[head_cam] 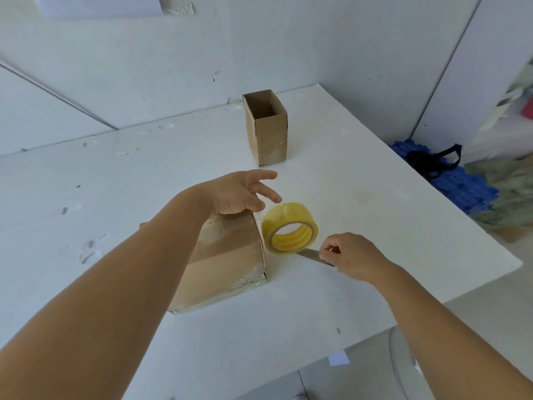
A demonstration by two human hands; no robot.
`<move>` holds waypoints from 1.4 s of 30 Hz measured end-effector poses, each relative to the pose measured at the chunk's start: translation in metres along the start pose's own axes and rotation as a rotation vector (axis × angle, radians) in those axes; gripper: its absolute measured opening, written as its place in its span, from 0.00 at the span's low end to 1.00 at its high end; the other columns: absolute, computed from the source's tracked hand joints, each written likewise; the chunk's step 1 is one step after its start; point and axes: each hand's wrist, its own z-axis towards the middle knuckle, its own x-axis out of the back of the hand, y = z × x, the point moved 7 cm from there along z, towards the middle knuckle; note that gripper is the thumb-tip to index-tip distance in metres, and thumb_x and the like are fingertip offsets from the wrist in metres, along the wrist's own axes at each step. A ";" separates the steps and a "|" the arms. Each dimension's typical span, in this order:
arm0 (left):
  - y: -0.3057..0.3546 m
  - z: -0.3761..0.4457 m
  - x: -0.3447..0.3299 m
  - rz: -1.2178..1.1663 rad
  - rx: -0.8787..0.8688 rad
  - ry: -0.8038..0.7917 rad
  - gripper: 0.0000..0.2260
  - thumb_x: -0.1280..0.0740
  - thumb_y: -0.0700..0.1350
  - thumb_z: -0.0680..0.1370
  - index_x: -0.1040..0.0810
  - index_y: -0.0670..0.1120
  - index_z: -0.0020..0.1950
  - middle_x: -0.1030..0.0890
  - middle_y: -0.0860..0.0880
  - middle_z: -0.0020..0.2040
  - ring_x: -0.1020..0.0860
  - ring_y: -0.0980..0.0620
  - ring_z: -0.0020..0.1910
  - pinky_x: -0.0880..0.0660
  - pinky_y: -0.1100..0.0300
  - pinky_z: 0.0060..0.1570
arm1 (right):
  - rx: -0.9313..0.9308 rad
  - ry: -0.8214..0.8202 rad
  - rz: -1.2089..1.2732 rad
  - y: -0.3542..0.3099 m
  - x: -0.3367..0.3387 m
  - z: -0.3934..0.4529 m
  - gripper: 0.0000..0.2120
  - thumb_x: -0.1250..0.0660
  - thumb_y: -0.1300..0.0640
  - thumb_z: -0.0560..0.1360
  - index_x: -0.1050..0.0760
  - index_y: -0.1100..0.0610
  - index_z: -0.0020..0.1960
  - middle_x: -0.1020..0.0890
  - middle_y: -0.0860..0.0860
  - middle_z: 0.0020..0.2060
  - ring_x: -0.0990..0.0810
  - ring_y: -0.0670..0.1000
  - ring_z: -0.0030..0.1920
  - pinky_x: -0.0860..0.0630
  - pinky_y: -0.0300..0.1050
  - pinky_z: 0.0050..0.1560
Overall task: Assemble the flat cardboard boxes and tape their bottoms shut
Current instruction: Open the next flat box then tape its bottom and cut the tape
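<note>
Right hand (350,256) pinched shut on a thin metal blade (313,256), tip aimed left toward the foot of the tape roll (290,228). Judged purpose: cutting the strip that runs from roll to box (the strip itself is too clear to make out). Roll stands on edge on the bench (375,174), just beside the box's right face, core opening toward the camera.

Left hand (240,194) rests palm-down on the near box (222,255), fingers spread and loose, gripping nothing; it likely steadies the box and presses tape down while the blade works.

Near box sits closed face up, shiny tape across it, long axis running away from the camera. Looks like the bottom being sealed.

Far box (266,127) stands upright well beyond, open mouth up, long axis vertical, apparently finished.
</note>
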 end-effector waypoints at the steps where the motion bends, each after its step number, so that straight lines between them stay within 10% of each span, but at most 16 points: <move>1: 0.000 -0.001 0.000 0.004 -0.002 0.001 0.31 0.37 0.30 0.75 0.40 0.49 0.75 0.18 0.53 0.56 0.24 0.63 0.34 0.30 0.64 0.48 | -0.031 -0.028 0.028 0.002 0.004 -0.006 0.04 0.34 0.51 0.72 0.23 0.48 0.39 0.21 0.43 0.35 0.21 0.49 0.36 0.30 0.40 0.36; 8: 0.003 -0.001 0.000 0.108 0.012 0.013 0.33 0.36 0.33 0.74 0.42 0.53 0.76 0.18 0.58 0.55 0.25 0.66 0.34 0.32 0.65 0.47 | -0.126 0.127 -0.007 -0.007 0.064 -0.040 0.21 0.43 0.35 0.67 0.27 0.53 0.41 0.20 0.50 0.36 0.18 0.46 0.30 0.30 0.40 0.31; 12: 0.002 0.000 0.001 0.123 0.031 0.019 0.34 0.35 0.34 0.74 0.42 0.54 0.76 0.18 0.60 0.54 0.24 0.63 0.43 0.29 0.64 0.51 | 0.040 0.181 0.171 -0.044 0.074 -0.046 0.02 0.40 0.49 0.75 0.29 0.44 0.44 0.22 0.47 0.38 0.20 0.45 0.26 0.24 0.44 0.31; 17: 0.001 -0.001 0.000 0.119 0.035 0.024 0.34 0.35 0.34 0.73 0.42 0.55 0.75 0.18 0.61 0.53 0.23 0.62 0.39 0.27 0.63 0.49 | 0.224 0.203 0.002 -0.088 0.067 -0.042 0.19 0.42 0.54 0.78 0.31 0.38 0.65 0.19 0.47 0.42 0.25 0.46 0.32 0.24 0.44 0.38; 23: -0.001 0.000 0.000 0.124 0.038 0.019 0.35 0.36 0.34 0.74 0.43 0.56 0.76 0.19 0.63 0.54 0.25 0.68 0.35 0.32 0.65 0.45 | 0.318 0.358 -0.268 -0.116 0.071 -0.046 0.14 0.45 0.58 0.77 0.29 0.48 0.60 0.23 0.49 0.33 0.25 0.56 0.38 0.27 0.48 0.34; 31: 0.001 0.002 -0.004 0.195 0.045 -0.022 0.39 0.37 0.33 0.72 0.49 0.56 0.77 0.21 0.63 0.57 0.25 0.64 0.32 0.31 0.67 0.42 | 0.277 0.254 -0.575 -0.137 0.047 -0.032 0.20 0.42 0.62 0.76 0.30 0.43 0.63 0.30 0.48 0.34 0.27 0.55 0.36 0.36 0.44 0.33; 42: -0.006 0.012 0.002 0.222 0.041 -0.035 0.38 0.35 0.35 0.74 0.50 0.56 0.77 0.24 0.62 0.63 0.32 0.42 0.65 0.34 0.61 0.56 | 0.118 -0.117 -0.171 -0.061 0.010 -0.011 0.17 0.46 0.56 0.78 0.34 0.39 0.63 0.20 0.49 0.42 0.22 0.50 0.38 0.23 0.49 0.46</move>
